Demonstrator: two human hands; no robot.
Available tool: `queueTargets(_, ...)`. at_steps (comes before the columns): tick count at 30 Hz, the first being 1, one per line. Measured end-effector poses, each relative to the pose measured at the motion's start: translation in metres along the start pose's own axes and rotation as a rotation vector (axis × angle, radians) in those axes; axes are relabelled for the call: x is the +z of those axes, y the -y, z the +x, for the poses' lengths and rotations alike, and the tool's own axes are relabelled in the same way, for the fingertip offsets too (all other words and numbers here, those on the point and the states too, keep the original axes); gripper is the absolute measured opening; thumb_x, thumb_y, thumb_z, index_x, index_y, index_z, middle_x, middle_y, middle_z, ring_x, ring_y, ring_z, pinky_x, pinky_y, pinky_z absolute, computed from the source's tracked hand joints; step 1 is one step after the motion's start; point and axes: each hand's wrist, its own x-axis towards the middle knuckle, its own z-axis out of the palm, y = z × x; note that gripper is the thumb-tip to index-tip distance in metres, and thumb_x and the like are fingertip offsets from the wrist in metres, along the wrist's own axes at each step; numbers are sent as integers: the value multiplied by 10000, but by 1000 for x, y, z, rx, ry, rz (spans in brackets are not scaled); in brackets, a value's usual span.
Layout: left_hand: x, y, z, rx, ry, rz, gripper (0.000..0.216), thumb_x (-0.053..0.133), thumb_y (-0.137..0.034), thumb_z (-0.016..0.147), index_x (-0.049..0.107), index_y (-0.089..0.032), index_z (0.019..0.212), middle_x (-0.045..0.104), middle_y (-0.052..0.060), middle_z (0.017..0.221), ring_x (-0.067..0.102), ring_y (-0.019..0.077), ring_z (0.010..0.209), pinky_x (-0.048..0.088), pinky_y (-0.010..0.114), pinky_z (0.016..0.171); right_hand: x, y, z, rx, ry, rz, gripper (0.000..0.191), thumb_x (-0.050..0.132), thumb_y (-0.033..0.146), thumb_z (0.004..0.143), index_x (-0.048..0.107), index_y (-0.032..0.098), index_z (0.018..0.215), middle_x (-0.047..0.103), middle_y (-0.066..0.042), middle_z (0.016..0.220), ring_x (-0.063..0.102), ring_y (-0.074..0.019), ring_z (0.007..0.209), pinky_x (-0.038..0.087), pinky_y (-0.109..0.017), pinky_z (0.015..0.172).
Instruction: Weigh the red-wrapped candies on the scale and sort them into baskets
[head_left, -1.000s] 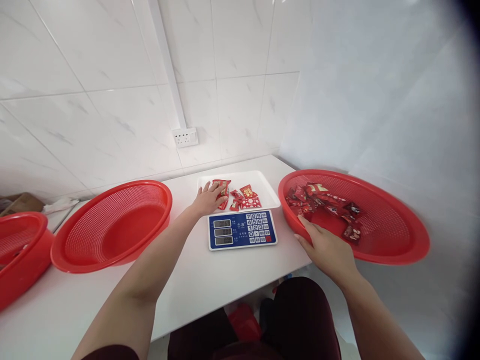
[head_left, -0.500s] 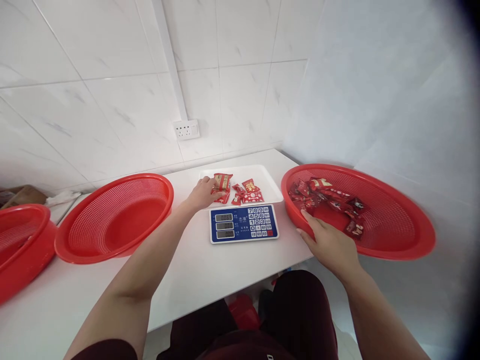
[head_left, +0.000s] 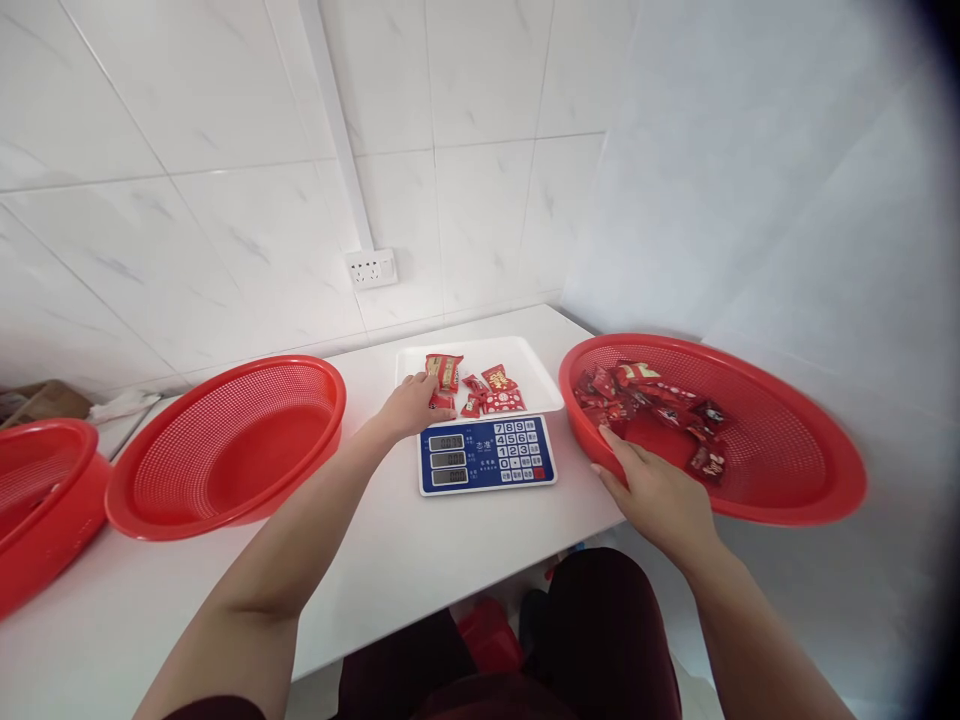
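My left hand (head_left: pixel 411 405) is over the near left corner of the white scale pan (head_left: pixel 532 365). Its thumb and curled fingers are around a small red snack packet (head_left: pixel 442 401), partly hidden by the hand. Just behind lies a red and gold packet (head_left: pixel 448 371). Several more red packets (head_left: pixel 500 378) rest on the pan to the right. Dim digits show on the blue scale panel (head_left: pixel 487 455). My right hand (head_left: pixel 660 500) grips the near left rim of a red plastic basket (head_left: pixel 795 470), which holds a loose pile of red wrapped snacks (head_left: pixel 664 400).
Left of the scale stands another red basket (head_left: pixel 247 460) with nothing seen inside. A further red basket (head_left: pixel 52 520) is cut off at the left edge. Behind the white table (head_left: pixel 375 560) is a tiled wall with a socket (head_left: pixel 371 268). The right basket stands close to the right wall.
My left hand has drawn slightly back toward me on the pan, and the scale's top reading has changed. My right hand stays at the basket rim. The view has shifted slightly.
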Motion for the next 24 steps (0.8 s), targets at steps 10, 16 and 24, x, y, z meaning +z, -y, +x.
queueTargets(10, 0, -1, -1, -71, -5, -97, 409, 650, -505, 677, 582, -195, 936, 608, 80, 1013, 590, 240, 908, 443, 288, 688, -1, 0, 0, -9, -1, 12, 453, 365, 367, 903, 495, 174, 1292, 650, -92, 1150, 624, -254, 988, 518, -361, 726)
queueTargets(16, -2, -4, 18, -103, -139, -123, 350, 555, -500, 800, 595, -172, 913, 593, 73, 1041, 588, 187, 888, 477, 319, 752, 0, 1, 1, 8, 11, -3, 455, 366, 367, 903, 490, 173, 1296, 648, -87, 1153, 626, -248, 979, 514, -345, 717)
queueTargets(24, 6, -10, 58, -199, -212, -93, 342, 533, -341, 872, 531, -164, 1164, 560, 86, 1179, 574, 208, 1007, 487, 430, 842, 3, 0, 0, 16, -34, -9, 456, 370, 371, 899, 475, 201, 1308, 672, -84, 1093, 641, -235, 916, 515, -341, 694)
